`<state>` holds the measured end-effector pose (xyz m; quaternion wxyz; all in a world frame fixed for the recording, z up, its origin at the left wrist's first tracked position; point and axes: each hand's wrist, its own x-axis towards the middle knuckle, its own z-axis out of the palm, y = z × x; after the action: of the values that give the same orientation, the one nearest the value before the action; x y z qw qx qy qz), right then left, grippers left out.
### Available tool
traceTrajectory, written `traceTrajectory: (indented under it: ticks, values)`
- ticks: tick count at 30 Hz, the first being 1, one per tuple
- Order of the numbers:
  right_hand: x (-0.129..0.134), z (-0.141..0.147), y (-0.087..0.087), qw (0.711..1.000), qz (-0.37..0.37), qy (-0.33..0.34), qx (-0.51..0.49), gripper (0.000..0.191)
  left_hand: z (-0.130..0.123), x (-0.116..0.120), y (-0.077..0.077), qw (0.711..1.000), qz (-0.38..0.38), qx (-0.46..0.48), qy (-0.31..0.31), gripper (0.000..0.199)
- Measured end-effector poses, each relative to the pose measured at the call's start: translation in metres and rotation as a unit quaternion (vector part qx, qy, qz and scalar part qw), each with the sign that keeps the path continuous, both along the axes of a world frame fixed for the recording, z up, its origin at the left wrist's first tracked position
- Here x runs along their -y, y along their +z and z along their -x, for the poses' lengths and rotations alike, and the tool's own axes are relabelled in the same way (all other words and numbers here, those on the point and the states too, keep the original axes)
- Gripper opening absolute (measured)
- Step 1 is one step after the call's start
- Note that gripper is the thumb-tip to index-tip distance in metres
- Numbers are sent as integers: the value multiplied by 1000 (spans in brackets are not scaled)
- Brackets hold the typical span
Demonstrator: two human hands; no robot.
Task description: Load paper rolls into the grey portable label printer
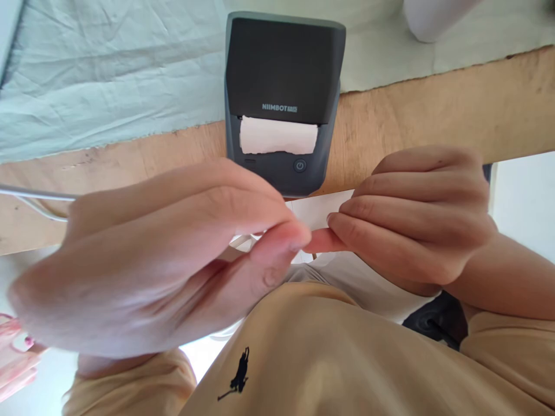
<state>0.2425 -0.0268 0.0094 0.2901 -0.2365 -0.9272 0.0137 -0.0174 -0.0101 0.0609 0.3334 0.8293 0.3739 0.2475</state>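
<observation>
My left hand (165, 260) is raised in front of my chest, thumb and fingers closed in a pinch. Close to its thumb tip is my right hand (420, 214), fingers curled together and one fingertip reaching over to the left thumb. Anything between the fingertips is hidden or too small to name. Just beyond the hands stands a dark grey NIIMBOT label printer (281, 63). A strip of white paper (277, 136) with an uneven edge sticks out of its slot, above a round power button (299, 166).
The printer sits at the front edge of a wooden table (390, 115), partly over a pale cloth (130, 63). A white cable (37, 192) runs in from the left. At the back right is a white rounded object (433, 17). Something pink (17, 358) shows at lower left.
</observation>
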Motion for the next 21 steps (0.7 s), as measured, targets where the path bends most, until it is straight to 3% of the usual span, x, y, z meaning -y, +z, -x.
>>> traceTrajectory:
  ticks: [3, 6, 8, 12, 16, 21]
  values:
    - [-2, -1, -1, 999, -24, 13, -18, 42, -1, -4, 2, 999, -27, -6, -32, 3]
    - [-3, -1, -3, 999, -23, 11, -30, 42, 5, -6, 0, 993, -42, 2, -108, 11]
    - [-3, 0, -4, 999, -18, 12, -33, 41, 8, -5, -2, 992, -38, 13, -119, 13]
    - [-3, 0, -4, 999, -13, 12, -38, 39, -1, -2, 0, 998, 2, 32, -56, 3]
    - [-4, 0, -5, 999, -6, 11, -36, 41, -24, -1, 1, 996, 75, 53, 24, 27]
    - [-2, -2, -5, 999, -4, 12, -33, 39, -40, 1, -7, 979, 162, 64, 109, 35]
